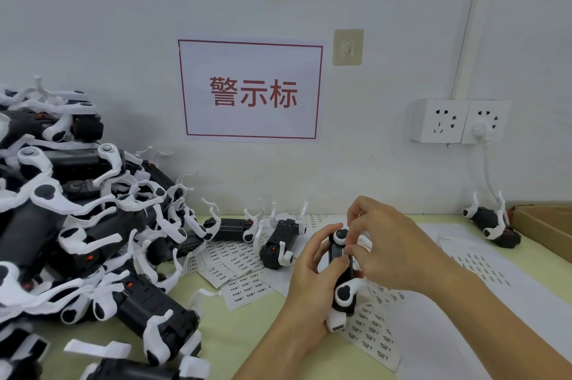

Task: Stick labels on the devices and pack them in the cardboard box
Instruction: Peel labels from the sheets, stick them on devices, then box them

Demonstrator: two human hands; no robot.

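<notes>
My left hand (312, 268) grips a black device with white arms (343, 293), held upright over the table. My right hand (380, 240) has its thumb and fingers curled onto the device's upper side, pressing at a small label there; the label itself is hidden under the fingertips. Label sheets (371, 330) lie under and around the hands. A cardboard box (544, 224) shows its corner at the right edge. One device (492, 224) lies just left of that box.
A large heap of black-and-white devices (77, 224) fills the left of the table. Two more devices (278, 240) lie in the middle near cut label strips (235, 262). White paper sheets (483, 268) cover the right. Wall sockets (458, 121) with a plugged cable sit behind.
</notes>
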